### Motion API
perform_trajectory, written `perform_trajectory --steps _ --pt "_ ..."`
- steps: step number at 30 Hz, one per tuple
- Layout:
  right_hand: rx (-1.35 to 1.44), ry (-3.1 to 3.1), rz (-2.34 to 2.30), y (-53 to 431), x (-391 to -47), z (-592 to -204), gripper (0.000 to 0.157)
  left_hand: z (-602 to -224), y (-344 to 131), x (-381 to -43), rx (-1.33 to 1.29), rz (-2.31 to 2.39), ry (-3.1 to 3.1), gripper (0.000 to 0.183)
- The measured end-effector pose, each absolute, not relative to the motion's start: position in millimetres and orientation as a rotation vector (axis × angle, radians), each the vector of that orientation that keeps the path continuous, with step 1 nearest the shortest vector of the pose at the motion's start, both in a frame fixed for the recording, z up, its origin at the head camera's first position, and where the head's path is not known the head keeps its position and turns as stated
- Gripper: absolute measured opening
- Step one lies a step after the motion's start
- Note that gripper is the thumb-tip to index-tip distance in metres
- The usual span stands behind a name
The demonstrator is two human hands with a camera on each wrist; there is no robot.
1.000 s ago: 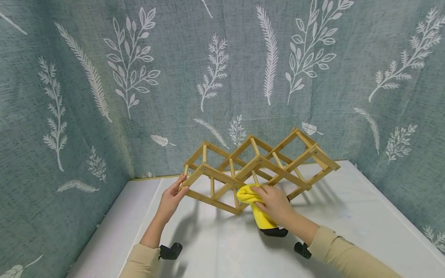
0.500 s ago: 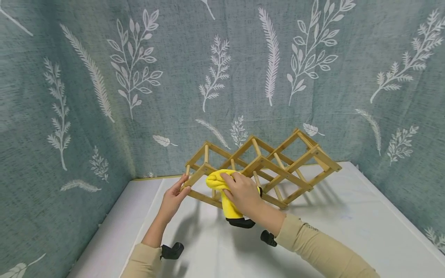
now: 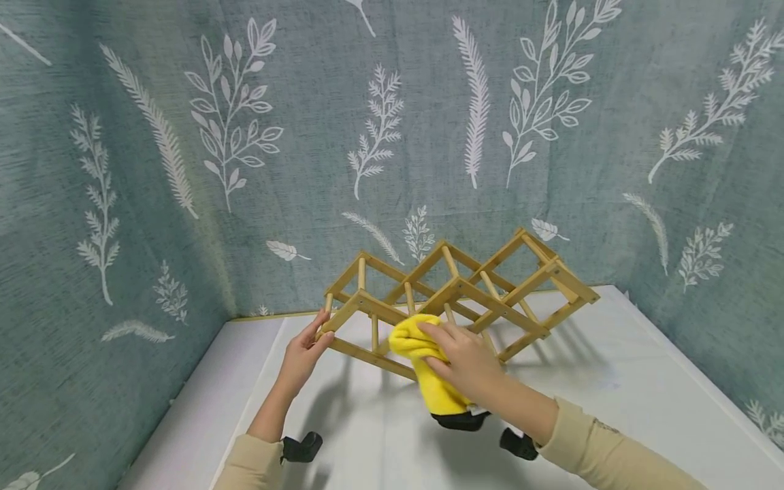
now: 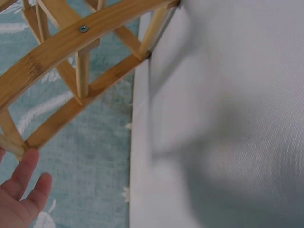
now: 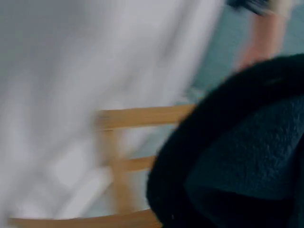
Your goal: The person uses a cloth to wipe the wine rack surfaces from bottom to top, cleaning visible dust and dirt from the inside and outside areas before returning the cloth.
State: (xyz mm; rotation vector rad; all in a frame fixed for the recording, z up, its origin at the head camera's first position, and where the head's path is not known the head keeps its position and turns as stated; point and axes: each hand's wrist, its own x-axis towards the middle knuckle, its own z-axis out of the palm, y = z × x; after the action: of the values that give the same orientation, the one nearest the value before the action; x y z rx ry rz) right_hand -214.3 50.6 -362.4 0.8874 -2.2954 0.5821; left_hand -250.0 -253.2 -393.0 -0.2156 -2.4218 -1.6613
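Observation:
A folding wooden lattice wine rack (image 3: 502, 308) stands spread out and tilted, its right end higher in the head view. My left hand (image 3: 303, 348) holds its left end, thumb in front and fingers behind. In the left wrist view, fingertips (image 4: 29, 161) lie at the corner of a slat. My right hand (image 3: 468, 361) grips a bunched yellow cloth (image 3: 436, 388) with a black edge, right at the front slats near the rack's middle. The cloth's dark edge (image 5: 237, 156) fills much of the blurred right wrist view and hides the right hand there.
The rack rests over a white table (image 3: 380, 435) that ends at a teal curtain (image 3: 318, 170) with white leaf prints. Curtain also closes in the left and right sides. Black cameras (image 3: 302, 447) sit on both wrists.
My right hand with the yellow cloth has moved left along the front slats, then partway back to the right. The left hand and the rack have stayed in place.

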Motion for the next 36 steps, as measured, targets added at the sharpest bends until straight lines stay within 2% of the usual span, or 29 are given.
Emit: perform_trajectory --steps 7,14,19,24,36 --pt "0.728 -2.710 0.409 121.9 -224.6 -417.2 0.044 -393.5 -254.6 -250.3 -0.216 -1.632 -2.422 0.054" --pt "0.883 -2.582 0.071 150.2 -245.4 -442.8 0.040 -391.2 -254.1 -250.2 -0.216 -1.653 -2.421 0.053" --pt "1.008 -2.349 0.127 131.3 -252.7 -446.1 0.042 -391.1 -254.0 -249.3 -0.219 -1.674 -2.425 0.052" --pt "1.002 -2.221 0.217 99.1 -255.0 -435.5 0.043 -390.9 -254.3 -249.3 -0.233 -1.686 -2.428 0.052" --pt "0.974 -2.120 0.362 19.0 -247.5 -370.3 0.039 -388.2 -253.1 -248.4 -0.209 -1.627 -2.452 0.051"
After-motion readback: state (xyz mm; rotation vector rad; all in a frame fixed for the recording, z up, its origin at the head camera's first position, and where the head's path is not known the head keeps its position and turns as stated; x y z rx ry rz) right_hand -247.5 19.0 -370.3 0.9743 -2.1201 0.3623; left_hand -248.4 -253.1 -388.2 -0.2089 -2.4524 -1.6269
